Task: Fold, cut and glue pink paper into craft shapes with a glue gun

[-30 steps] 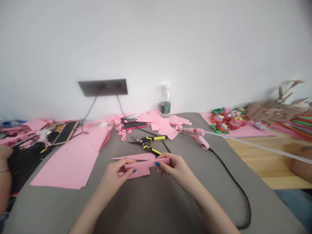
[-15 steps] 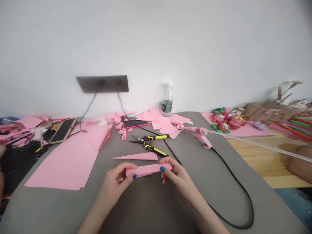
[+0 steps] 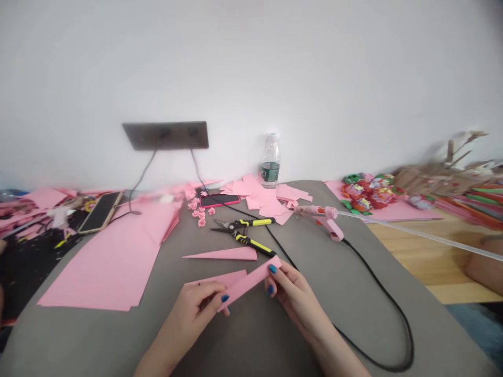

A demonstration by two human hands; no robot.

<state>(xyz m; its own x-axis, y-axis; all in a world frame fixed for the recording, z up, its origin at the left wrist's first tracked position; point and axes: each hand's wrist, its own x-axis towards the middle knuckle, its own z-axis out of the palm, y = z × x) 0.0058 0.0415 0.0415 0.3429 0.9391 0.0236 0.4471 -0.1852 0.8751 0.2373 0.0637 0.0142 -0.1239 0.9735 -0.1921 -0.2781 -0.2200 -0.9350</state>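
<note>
A folded strip of pink paper [image 3: 249, 283] is stretched at a slant between my two hands, its right end higher. My left hand [image 3: 202, 306] pinches the lower left end between thumb and fingers. The upper right end is gripped by my right hand [image 3: 293, 288], thumb on top. Behind my left hand another pink paper piece [image 3: 220, 279] lies on the table, partly hidden. Farther back rests a thin pink paper wedge [image 3: 228, 254], and beyond it a pair of shears [image 3: 243, 230] with yellow and black handles.
Pink sheets [image 3: 106, 262] are stacked at left beside a phone [image 3: 101, 209]. A pink glue gun [image 3: 324, 217] with a black cord lies right. Small pink paper flowers [image 3: 201, 213], another phone [image 3: 220, 199], paper squares [image 3: 263, 196] and a bottle [image 3: 270, 162] stand near the wall. Colourful flowers [image 3: 369, 191] sit far right.
The strip has tilted from nearly level to slanting, its left end now lower and nearer me. My hands moved slightly right, showing more of the paper piece behind.
</note>
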